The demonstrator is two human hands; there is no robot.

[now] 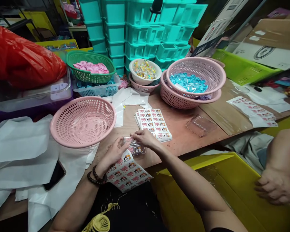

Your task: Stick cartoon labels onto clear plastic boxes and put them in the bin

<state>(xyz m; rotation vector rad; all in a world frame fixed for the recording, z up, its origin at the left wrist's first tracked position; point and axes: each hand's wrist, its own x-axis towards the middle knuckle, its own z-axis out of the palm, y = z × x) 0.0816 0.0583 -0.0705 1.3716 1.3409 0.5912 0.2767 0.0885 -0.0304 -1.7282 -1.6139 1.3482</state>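
My left hand (115, 152), with dark beads at its wrist, is closed on a sheet of cat stickers (130, 172) that hangs over the table's front edge. Its fingertips also touch the left side of a clear plastic case (137, 150), which lies on the table and shows the cat print. Fingers pinched, my right hand (146, 138) presses at the case's upper edge; whatever is between the fingertips is too small to make out. Just beyond lies a stack of sticker sheets (154, 124). An empty pink basket (83, 122) stands left of my hands.
Baskets of blue pieces (188, 83) and pink pieces (91, 67) stand behind, below stacked teal bins (140, 32). Another clear case (200, 125) lies to the right. White backing papers (19, 138) and a phone (55, 175) are left. A co-worker's hand (276, 187) rests near a yellow bin (222, 193).
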